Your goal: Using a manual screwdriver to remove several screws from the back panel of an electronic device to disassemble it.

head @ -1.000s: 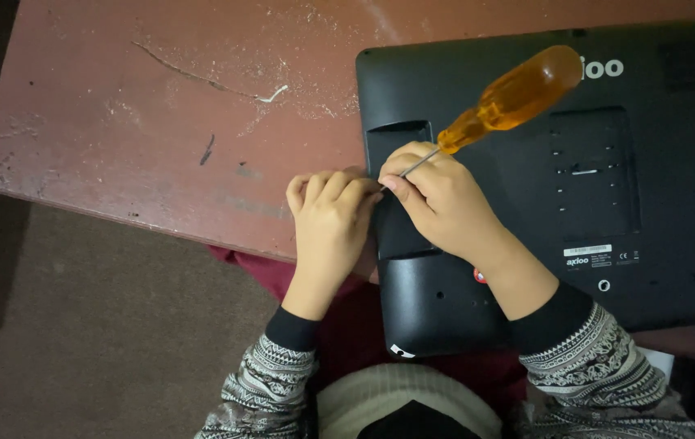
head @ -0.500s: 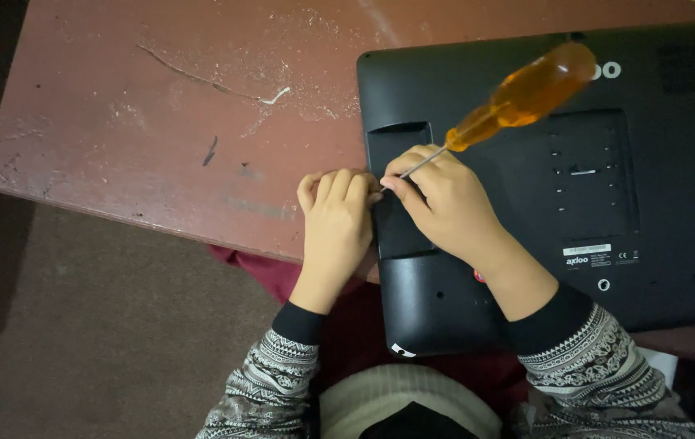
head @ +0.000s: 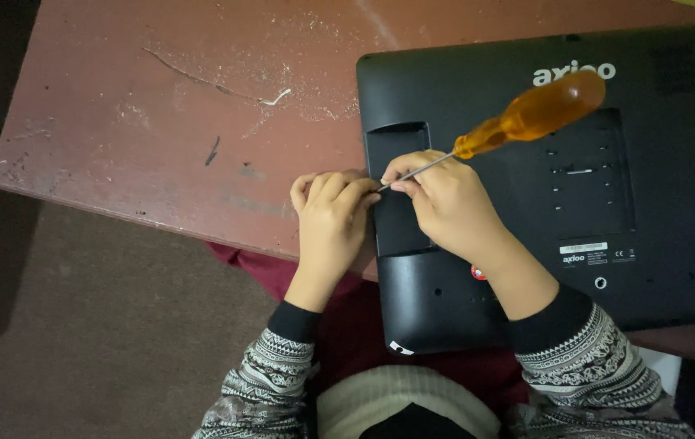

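Fingers (head: 412, 175) of right hand (head: 445, 207) pinched round shaft of orange-handled screwdriver (head: 526, 118), left hand (head: 331, 215) curled shut against edge of black monitor (head: 648, 203) on red table (head: 160, 122)

The screwdriver (head: 526, 118) tip is hidden between the hands; the monitor (head: 656, 187) runs off the right edge.

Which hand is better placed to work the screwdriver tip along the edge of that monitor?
The right hand, likely: its grip is already on the screwdriver shaft near the tip, while the left hand rests at the monitor edge.
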